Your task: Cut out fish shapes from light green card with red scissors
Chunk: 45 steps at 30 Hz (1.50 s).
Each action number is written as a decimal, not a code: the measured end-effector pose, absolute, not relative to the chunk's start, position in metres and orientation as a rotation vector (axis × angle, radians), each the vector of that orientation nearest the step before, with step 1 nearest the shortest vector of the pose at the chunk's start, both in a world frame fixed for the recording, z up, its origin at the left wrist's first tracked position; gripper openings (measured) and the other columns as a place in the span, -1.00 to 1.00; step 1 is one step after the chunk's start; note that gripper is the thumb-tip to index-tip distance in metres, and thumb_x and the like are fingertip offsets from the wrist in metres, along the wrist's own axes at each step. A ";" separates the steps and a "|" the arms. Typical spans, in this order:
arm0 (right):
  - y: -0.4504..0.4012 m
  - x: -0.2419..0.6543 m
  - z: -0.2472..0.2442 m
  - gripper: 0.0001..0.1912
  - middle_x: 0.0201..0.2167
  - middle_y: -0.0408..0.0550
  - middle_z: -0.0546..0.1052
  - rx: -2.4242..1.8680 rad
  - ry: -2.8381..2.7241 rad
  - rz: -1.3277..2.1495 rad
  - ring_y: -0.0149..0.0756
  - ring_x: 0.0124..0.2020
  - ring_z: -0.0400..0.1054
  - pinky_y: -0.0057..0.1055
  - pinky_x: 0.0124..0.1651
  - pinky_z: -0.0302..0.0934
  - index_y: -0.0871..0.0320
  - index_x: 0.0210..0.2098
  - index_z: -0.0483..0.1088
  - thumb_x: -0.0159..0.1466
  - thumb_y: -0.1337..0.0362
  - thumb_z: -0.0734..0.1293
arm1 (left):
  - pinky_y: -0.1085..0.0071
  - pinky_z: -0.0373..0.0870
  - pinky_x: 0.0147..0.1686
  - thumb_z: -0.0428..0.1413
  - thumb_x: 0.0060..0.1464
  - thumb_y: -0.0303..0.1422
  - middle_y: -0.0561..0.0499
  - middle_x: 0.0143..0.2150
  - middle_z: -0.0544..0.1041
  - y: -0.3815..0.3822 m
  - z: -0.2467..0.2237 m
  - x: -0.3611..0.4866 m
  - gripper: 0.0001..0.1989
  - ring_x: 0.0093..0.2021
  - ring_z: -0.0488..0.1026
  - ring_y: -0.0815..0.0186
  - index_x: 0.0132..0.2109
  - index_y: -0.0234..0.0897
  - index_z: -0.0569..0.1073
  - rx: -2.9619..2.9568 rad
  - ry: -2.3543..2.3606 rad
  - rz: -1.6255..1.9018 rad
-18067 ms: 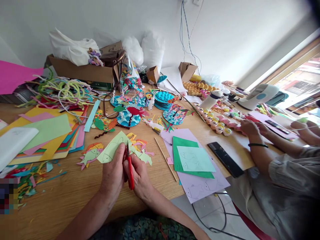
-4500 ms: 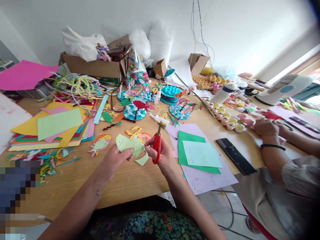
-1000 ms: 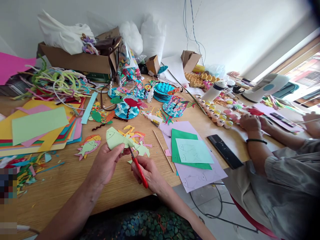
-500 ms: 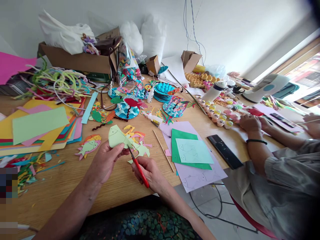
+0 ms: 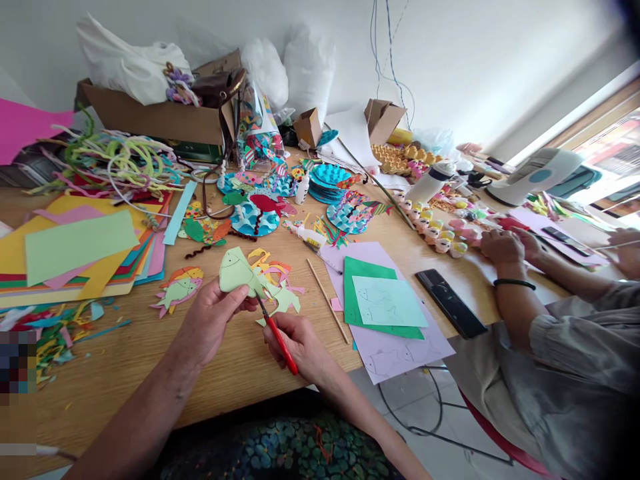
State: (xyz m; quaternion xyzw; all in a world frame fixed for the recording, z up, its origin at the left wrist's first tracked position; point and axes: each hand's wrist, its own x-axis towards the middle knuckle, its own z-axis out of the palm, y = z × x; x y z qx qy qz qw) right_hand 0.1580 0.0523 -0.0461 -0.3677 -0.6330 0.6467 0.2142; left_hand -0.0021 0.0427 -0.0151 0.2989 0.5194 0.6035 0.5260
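Pinched in my left hand point(image 5: 213, 313) is a light green paper fish point(image 5: 236, 270) with a drawn eye and gill line. My right hand point(image 5: 296, 340) grips red-handled scissors point(image 5: 281, 343), whose blades meet the paper near the fish's tail end. Behind the blades lie light green paper offcuts point(image 5: 283, 295) and orange and pink scraps point(image 5: 273, 263). Left of my left hand rests a small stack of cut paper fish point(image 5: 179, 291). To the right, a pale blue sheet with fish drawings point(image 5: 389, 301) lies over a green sheet point(image 5: 352, 313) and a lilac sheet point(image 5: 400, 360).
A wooden stick point(image 5: 327, 300) and a black phone point(image 5: 450, 303) lie to the right. Coloured paper sheets point(image 5: 80, 243) and a scrap pile point(image 5: 60, 340) are at left. Glue bottles point(image 5: 310, 236) and decorated blue discs point(image 5: 255, 220) stand further back. A co-worker's hands point(image 5: 505, 245) work at right.
Both hands hold nearly the same pose, and the scissors stay at the paper. The green fish has shifted very slightly to the right and up.
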 end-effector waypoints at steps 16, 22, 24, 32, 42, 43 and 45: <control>0.052 0.160 -0.045 -0.61 -0.66 -0.27 0.14 -1.006 -1.768 1.793 -0.51 -0.61 -0.01 -0.53 -0.56 -0.10 0.15 -0.57 0.13 0.25 0.03 0.21 | 0.48 0.42 -0.47 0.26 -0.21 -0.38 0.05 -0.52 0.57 0.042 -0.016 -0.001 -0.88 -0.50 0.44 0.37 -0.42 -0.32 0.55 0.716 1.227 1.432; 0.053 0.160 -0.045 -0.59 -0.66 -0.27 0.10 -1.016 -1.780 1.792 -0.51 -0.61 -0.04 -0.52 -0.57 -0.14 0.14 -0.58 0.10 0.25 0.02 0.21 | 0.47 0.43 -0.46 0.26 -0.21 -0.37 0.04 -0.51 0.57 0.042 -0.015 -0.001 -0.87 -0.50 0.45 0.36 -0.42 -0.32 0.55 0.706 1.216 1.417; 0.052 0.160 -0.045 -0.58 -0.66 -0.27 0.11 -1.004 -1.757 1.805 -0.52 -0.62 -0.04 -0.53 -0.58 -0.14 0.14 -0.59 0.09 0.25 0.01 0.20 | 0.47 0.43 -0.46 0.26 -0.21 -0.37 0.04 -0.51 0.57 0.042 -0.016 -0.001 -0.87 -0.50 0.45 0.36 -0.43 -0.32 0.55 0.707 1.216 1.416; 0.052 0.161 -0.046 -0.57 -0.66 -0.27 0.13 -0.992 -1.726 1.846 -0.53 -0.64 -0.04 -0.54 -0.60 -0.14 0.15 -0.59 0.11 0.24 -0.02 0.23 | 0.44 0.43 -0.46 0.27 -0.22 -0.35 0.02 -0.51 0.57 0.041 -0.017 -0.002 -0.85 -0.50 0.45 0.34 -0.42 -0.33 0.56 0.689 1.227 1.414; 0.052 0.163 -0.040 -0.56 -0.67 -0.28 0.08 -1.055 -1.789 1.820 -0.51 -0.62 -0.07 -0.52 -0.58 -0.17 0.14 -0.59 0.10 0.23 -0.01 0.23 | 0.41 0.46 -0.41 0.24 -0.13 -0.35 -0.03 -0.44 0.58 0.043 -0.021 -0.011 -0.88 -0.46 0.47 0.30 -0.41 -0.32 0.56 0.810 1.207 1.325; 0.052 0.164 -0.039 -0.57 -0.67 -0.28 0.09 -1.057 -1.788 1.823 -0.51 -0.62 -0.07 -0.52 -0.58 -0.17 0.14 -0.59 0.10 0.23 -0.01 0.23 | 0.41 0.46 -0.41 0.24 -0.14 -0.35 -0.04 -0.45 0.58 0.044 -0.021 -0.011 -0.88 -0.46 0.47 0.29 -0.41 -0.32 0.57 0.820 1.207 1.317; 0.052 0.164 -0.039 -0.57 -0.67 -0.28 0.08 -1.055 -1.792 1.828 -0.51 -0.62 -0.07 -0.52 -0.58 -0.17 0.14 -0.59 0.10 0.23 -0.01 0.23 | 0.41 0.45 -0.41 0.24 -0.14 -0.33 -0.04 -0.44 0.59 0.044 -0.020 -0.012 -0.86 -0.45 0.47 0.29 -0.40 -0.32 0.57 0.838 1.207 1.296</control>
